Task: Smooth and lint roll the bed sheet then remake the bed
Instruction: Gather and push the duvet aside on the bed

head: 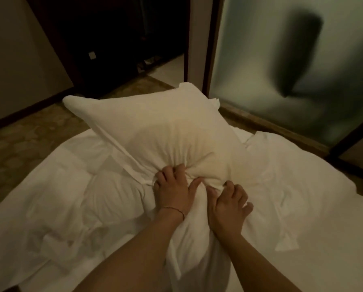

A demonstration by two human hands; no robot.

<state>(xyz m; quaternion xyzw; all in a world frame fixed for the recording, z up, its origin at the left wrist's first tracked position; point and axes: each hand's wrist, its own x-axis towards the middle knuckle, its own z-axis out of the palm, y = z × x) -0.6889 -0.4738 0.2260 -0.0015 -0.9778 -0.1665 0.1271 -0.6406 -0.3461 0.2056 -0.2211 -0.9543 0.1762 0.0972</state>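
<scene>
The bed sheet [315,207] lies white and rumpled across the mattress below me, with a bunched duvet [104,194] heaped on its left part. Over it I hold a white pillow [155,131] by its near edge, its far corners pointing out toward the frosted glass door [302,60] and the patterned floor [18,148]. My left hand [174,186] has its fingers curled into the fabric, gripping a fistful of the pillow; my right hand [229,205], just beside it, pinches the same gathered edge between thumb and fingers. A thin bracelet [176,209] sits on my left wrist.

I judge I am in the remaking stage, handling the pillow, perhaps shaking or plumping it, though whether the sheet has been rolled already I cannot tell; no lint roller is in view. The next move calls for keeping both grips firm, carrying the pillow toward the head of the bed, and setting it flat without dragging the sheet into new creases.
</scene>
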